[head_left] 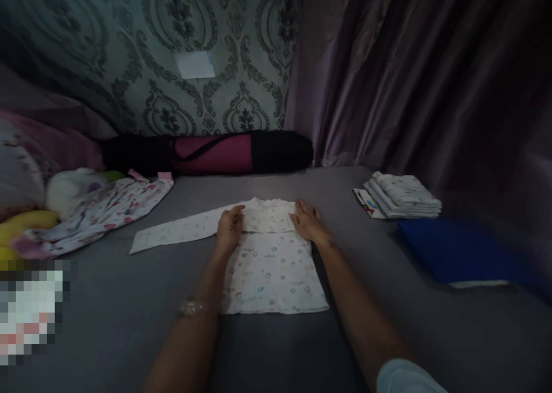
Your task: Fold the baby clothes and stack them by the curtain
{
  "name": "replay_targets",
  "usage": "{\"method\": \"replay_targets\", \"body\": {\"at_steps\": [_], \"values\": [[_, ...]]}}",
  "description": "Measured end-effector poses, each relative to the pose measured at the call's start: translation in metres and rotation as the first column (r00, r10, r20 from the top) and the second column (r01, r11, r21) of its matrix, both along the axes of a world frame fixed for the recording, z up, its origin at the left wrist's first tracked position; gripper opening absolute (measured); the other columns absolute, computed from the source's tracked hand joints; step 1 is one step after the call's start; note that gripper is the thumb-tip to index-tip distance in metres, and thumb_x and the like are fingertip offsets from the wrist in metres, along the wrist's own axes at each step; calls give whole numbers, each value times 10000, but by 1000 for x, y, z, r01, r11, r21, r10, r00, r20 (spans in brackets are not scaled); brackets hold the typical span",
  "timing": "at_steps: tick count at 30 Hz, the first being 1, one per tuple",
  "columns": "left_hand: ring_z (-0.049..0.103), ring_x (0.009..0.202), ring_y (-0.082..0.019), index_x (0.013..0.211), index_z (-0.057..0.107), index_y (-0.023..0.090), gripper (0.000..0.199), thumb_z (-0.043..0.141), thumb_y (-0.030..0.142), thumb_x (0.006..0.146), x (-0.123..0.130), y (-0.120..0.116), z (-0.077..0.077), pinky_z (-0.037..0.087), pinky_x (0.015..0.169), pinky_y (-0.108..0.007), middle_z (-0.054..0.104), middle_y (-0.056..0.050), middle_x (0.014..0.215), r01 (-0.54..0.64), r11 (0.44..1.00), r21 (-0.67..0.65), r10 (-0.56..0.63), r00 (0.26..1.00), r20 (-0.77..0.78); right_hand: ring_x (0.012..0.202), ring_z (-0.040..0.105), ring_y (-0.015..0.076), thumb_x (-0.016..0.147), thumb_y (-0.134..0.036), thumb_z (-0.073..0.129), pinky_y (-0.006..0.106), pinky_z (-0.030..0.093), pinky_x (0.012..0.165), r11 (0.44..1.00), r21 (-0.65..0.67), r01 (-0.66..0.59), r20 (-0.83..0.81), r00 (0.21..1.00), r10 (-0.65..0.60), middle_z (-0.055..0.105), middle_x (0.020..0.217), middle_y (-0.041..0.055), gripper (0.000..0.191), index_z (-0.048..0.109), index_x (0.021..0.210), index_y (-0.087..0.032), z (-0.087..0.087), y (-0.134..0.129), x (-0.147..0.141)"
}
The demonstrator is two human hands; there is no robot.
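A small white long-sleeved shirt (pixel 272 272) with a fine print lies spread on the grey bed surface. One sleeve stretches out to the left, while the other is folded across the chest. My left hand (pixel 230 227) has its fingers curled at the left shoulder, closed on the cloth by the end of the folded sleeve. Flat against the shirt's right shoulder edge rests my right hand (pixel 308 220), its fingers stretched out. Part of the shirt under both hands is hidden.
Folded clothes (pixel 403 196) are stacked at the right, near a blue cloth (pixel 457 252). Printed clothing (pixel 112 215) and plush toys (pixel 71 189) lie at left. A black and pink long bag (pixel 215 153) runs along the wall; a purple curtain (pixel 345 83) hangs at right.
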State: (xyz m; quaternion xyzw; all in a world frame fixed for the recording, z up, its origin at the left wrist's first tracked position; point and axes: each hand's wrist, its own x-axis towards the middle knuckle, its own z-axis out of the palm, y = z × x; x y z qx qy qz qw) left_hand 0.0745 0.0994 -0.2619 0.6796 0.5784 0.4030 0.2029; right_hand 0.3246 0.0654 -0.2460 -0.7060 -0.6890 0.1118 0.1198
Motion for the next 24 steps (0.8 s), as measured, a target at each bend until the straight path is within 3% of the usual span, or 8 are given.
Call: {"method": "replay_targets", "body": {"at_steps": [7,15,19,24], "values": [[556,748,-167,1153,633,162,366,415,226,866,-4,-1,-3,465,803,-302,505,-61,892,32,996,79,-24,995,-93,1431,140,259,968,-387,207,537,113,1126,999,-32,-15,35,999,17,174,1557,144,588,233,1482,-103,-12,4,9],[567,799,-174,1214,559,151,378,380,172,882,-3,-2,-2,455,815,-293,521,-82,963,-33,999,27,38,969,-245,1431,133,259,962,-420,170,522,101,1137,997,-76,-8,64,998,12,133,1570,114,627,190,1495,-89,-14,4,11],[578,787,-185,1195,557,113,358,420,217,881,-4,-1,-5,476,817,-324,536,-109,969,-42,996,73,56,977,-204,1432,136,249,965,-406,180,516,117,1134,996,-89,13,85,996,-5,131,1571,112,603,190,1498,-122,-6,3,7],[601,824,-199,1177,571,109,357,441,266,883,-10,-1,3,488,823,-346,568,-138,1021,-45,991,123,59,993,-106,1435,117,272,957,-403,229,509,107,1132,998,-56,31,95,995,-26,116,1567,159,612,209,1490,-103,19,-1,-12]]}}
